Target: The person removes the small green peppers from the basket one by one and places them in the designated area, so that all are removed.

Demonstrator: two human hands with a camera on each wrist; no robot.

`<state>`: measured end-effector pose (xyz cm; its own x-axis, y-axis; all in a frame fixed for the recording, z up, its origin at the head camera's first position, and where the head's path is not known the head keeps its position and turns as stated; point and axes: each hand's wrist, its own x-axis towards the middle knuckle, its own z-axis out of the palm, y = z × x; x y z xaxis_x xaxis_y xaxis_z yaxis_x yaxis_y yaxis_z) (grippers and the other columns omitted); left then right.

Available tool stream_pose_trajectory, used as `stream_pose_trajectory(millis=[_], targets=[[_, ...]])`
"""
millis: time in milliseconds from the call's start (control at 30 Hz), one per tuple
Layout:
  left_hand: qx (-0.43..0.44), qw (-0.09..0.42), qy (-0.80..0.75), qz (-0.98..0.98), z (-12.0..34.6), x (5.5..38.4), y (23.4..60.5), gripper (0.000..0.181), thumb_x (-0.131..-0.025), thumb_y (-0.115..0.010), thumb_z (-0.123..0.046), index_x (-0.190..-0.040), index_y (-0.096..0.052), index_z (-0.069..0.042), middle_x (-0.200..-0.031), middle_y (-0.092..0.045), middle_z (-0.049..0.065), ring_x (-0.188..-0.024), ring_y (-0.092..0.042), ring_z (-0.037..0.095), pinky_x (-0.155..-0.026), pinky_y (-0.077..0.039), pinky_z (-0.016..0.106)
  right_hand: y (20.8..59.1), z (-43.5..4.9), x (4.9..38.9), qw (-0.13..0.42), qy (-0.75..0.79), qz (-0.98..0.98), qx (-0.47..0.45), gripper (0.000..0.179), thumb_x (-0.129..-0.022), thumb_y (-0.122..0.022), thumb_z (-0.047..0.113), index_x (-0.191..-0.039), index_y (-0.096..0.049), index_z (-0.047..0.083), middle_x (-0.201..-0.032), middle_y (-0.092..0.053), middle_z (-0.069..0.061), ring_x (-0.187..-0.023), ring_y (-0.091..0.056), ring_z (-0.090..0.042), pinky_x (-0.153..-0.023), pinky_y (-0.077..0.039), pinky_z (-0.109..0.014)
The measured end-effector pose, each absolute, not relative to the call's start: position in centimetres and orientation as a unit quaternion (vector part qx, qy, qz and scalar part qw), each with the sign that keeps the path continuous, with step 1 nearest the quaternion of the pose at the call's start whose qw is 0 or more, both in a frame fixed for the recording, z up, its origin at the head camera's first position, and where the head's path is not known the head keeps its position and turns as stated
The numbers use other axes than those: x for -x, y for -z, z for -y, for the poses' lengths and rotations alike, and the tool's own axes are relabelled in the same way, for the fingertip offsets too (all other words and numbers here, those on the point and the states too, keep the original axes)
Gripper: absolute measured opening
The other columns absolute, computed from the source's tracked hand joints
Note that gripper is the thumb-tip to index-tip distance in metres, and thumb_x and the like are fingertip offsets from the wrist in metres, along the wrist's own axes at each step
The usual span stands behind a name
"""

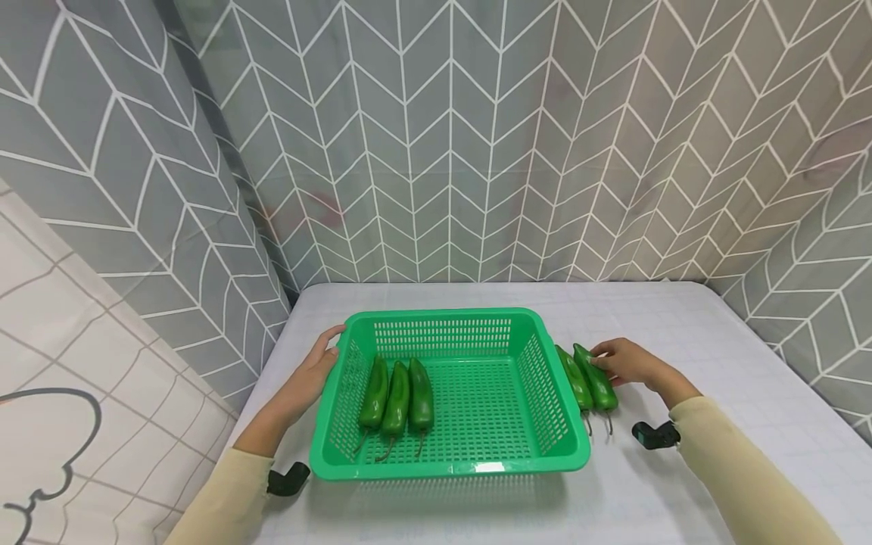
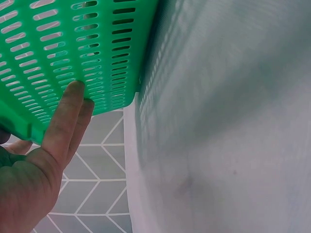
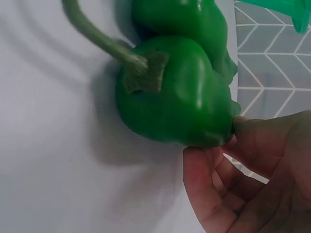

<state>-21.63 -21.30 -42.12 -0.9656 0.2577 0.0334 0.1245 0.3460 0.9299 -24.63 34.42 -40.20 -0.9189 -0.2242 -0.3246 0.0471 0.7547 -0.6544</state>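
A green plastic basket (image 1: 450, 469) with slotted walls stands on the table, holding several long green peppers on its left side, among them one pepper (image 1: 421, 401) nearest the middle. My left hand (image 1: 309, 378) holds the basket's left rim; in the left wrist view its straight fingers (image 2: 65, 121) lie along the outer wall. Outside the basket's right wall two more green peppers lie side by side. My right hand (image 1: 627, 362) pinches the outer pepper (image 1: 601, 390) near its tip, between thumb and fingers. Its neighbour (image 1: 575, 382) touches it, close to the basket.
A white cloth covers the table (image 1: 681, 325). Grey curtains (image 1: 450, 151) with a white zigzag pattern hang behind it and at both sides. A small black device (image 1: 655, 435) sits at the right wrist, another (image 1: 289, 480) at the left.
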Motion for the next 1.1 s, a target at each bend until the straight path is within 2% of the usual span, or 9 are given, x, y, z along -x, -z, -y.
stream_pose_trajectory(millis=[200,500,667,900,1000,1100], targets=[[-0.122,0.062,-0.558,-0.818,21.3,21.6,42.0,0.049,-0.114,-0.022,-0.028,-0.161,-0.014,-0.018,-0.12,-0.063,0.016,-0.106,-0.061,0.026,-0.105,-0.034,0.057,40.4,-34.4,24.6,0.2,0.349,-0.915,0.036,0.04,-0.106,-0.049,0.009,-0.133,-0.048,-0.021,-0.123,-0.058,-0.034,-0.1,-0.066,-0.03,-0.079,-0.058,-0.043],[-0.128,0.06,-0.557,-0.818,21.4,21.5,42.1,0.05,-0.114,-0.023,-0.031,-0.161,-0.014,-0.017,-0.119,-0.064,0.016,-0.102,-0.063,0.025,-0.105,-0.036,0.056,40.5,-34.5,24.5,0.193,0.343,-0.919,0.033,0.04,-0.107,-0.046,0.01,-0.132,-0.049,-0.021,-0.112,-0.063,-0.027,-0.095,-0.065,-0.028,-0.079,-0.057,-0.044],[-0.124,0.061,-0.555,-0.82,21.3,21.4,41.9,0.05,-0.114,-0.022,-0.029,-0.161,-0.014,-0.018,-0.121,-0.064,0.017,-0.105,-0.062,0.026,-0.107,-0.034,0.058,40.1,-34.3,24.3,0.166,0.335,-0.926,0.047,0.041,-0.106,-0.048,0.012,-0.132,-0.05,-0.02,-0.121,-0.059,-0.034,-0.101,-0.065,-0.037,-0.083,-0.057,-0.047],[-0.122,0.056,-0.556,-0.82,21.2,21.4,41.8,0.051,-0.113,-0.023,-0.032,-0.162,-0.015,-0.017,-0.128,-0.057,0.019,-0.126,-0.048,0.034,-0.111,-0.025,0.063,39.8,-33.7,24.0,0.105,0.305,-0.944,0.064,0.042,-0.105,-0.051,0.014,-0.134,-0.052,-0.017,-0.13,-0.055,-0.037,-0.119,-0.053,-0.052,-0.093,-0.047,-0.061],[-0.124,0.057,-0.555,-0.821,21.2,21.4,41.9,0.051,-0.114,-0.023,-0.032,-0.162,-0.015,-0.017,-0.124,-0.059,0.018,-0.122,-0.051,0.032,-0.11,-0.027,0.062,39.7,-33.6,24.1,0.087,0.305,-0.946,0.069,0.042,-0.105,-0.052,0.014,-0.134,-0.052,-0.016,-0.13,-0.055,-0.037,-0.122,-0.05,-0.054,-0.095,-0.045,-0.064],[-0.123,0.058,-0.556,-0.82,21.3,21.4,41.9,0.05,-0.114,-0.023,-0.029,-0.161,-0.015,-0.017,-0.118,-0.063,0.017,-0.11,-0.058,0.028,-0.107,-0.032,0.059,39.5,-33.5,24.2,0.071,0.31,-0.945,0.077,0.042,-0.105,-0.053,0.015,-0.135,-0.051,-0.016,-0.13,-0.055,-0.036,-0.123,-0.05,-0.054,-0.096,-0.045,-0.063]])
